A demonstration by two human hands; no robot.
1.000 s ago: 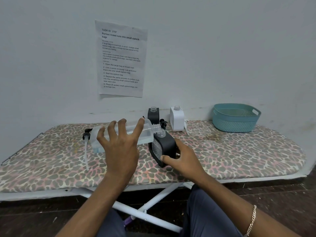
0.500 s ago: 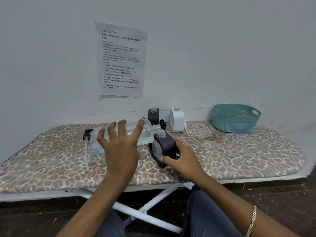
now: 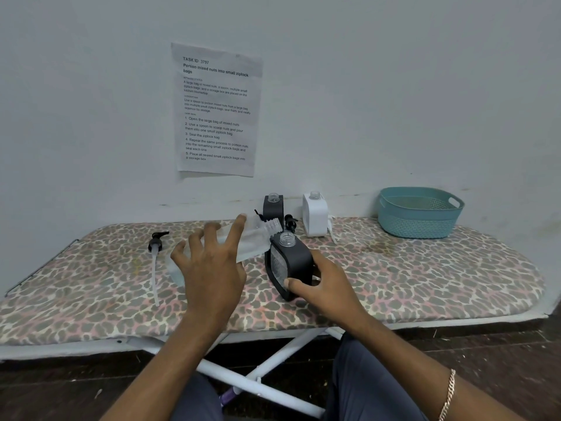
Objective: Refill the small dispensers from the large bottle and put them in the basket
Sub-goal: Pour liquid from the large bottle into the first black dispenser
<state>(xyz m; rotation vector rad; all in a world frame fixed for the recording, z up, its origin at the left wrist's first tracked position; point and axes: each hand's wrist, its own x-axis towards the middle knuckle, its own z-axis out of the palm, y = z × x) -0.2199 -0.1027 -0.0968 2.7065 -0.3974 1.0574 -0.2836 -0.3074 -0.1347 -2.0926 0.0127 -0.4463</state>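
My left hand [image 3: 212, 268] grips the large clear bottle [image 3: 256, 235], which lies tilted with its open neck up and to the right, just left of a small black dispenser [image 3: 293, 262]. My right hand [image 3: 328, 287] holds that uncapped dispenser upright on the leopard-print board [image 3: 425, 275], thumb on its front. A second black dispenser [image 3: 273, 208] and a white one [image 3: 315, 215], both uncapped, stand at the back by the wall. The teal basket [image 3: 419, 214] sits at the far right with nothing visible in it.
A black pump head with a long clear tube [image 3: 155, 262] lies on the board to the left. More pump heads [image 3: 290, 221] lie between the back dispensers. A printed sheet [image 3: 215, 110] hangs on the wall. The board's white legs [image 3: 273, 360] cross below.
The large bottle went from lying level with its neck over the dispenser's mouth to tilted, base lower and neck drawn slightly left. My right hand and the dispenser have not moved.
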